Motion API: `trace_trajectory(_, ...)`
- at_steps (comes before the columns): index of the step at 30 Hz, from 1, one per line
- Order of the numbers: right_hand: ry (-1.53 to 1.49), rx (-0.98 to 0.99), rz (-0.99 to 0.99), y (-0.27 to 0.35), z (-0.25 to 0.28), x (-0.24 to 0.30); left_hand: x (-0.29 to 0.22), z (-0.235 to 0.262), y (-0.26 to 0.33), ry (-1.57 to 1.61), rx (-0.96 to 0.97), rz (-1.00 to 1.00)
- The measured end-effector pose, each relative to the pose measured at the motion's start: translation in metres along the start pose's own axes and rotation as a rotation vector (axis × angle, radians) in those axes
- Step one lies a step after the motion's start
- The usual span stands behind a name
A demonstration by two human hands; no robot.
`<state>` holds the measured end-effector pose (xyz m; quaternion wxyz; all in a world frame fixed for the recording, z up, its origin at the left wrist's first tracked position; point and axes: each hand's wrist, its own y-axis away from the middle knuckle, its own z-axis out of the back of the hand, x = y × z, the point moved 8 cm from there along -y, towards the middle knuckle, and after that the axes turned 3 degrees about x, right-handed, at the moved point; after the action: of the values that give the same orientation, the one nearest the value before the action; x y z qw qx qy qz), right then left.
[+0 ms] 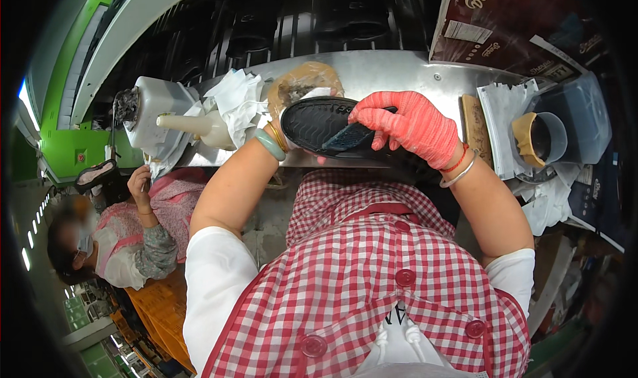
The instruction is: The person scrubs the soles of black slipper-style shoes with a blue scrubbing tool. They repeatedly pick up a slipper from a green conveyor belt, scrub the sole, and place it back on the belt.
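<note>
A black shoe sole (318, 120) with a wavy tread faces up in front of me, over the metal bench. My left hand (275, 126) grips it from its left end and underneath. Most of those fingers are hidden behind the sole. My right hand (409, 126), in a coral-red knit glove, is over the sole's right half with thumb and fingertips pinched together. Below these fingertips a dark blue patch (347, 137) shows on the tread; whether the fingers hold it I cannot tell. The right end of the sole is covered by the glove.
Left on the metal bench (392, 79) are a white container (156, 112), a pale bottle with a long nozzle (212, 130) and crumpled white paper (238, 99). Behind the sole lies a brown-wrapped bundle (306, 82). A clear tub (578, 122) stands right. A co-worker (116, 238) sits left.
</note>
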<state>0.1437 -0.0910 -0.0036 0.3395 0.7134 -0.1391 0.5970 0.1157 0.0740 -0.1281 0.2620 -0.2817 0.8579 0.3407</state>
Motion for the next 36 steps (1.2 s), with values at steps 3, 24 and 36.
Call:
trace_trajectory(3, -0.001, 0.007, -0.018, 0.004, 0.007, 0.000, -0.015, -0.012, 0.005, -0.319, 0.150, -0.259)
trace_trajectory(24, -0.040, -0.123, -0.059, 0.058, 0.065, -0.048, -0.026, 0.008, -0.006, -0.463, -0.055, -0.092)
trace_trajectory(36, -0.298, -0.453, 0.185, 0.127, 0.096, -0.013, -0.007, -0.107, 0.018, 0.269, 0.150, -0.013)
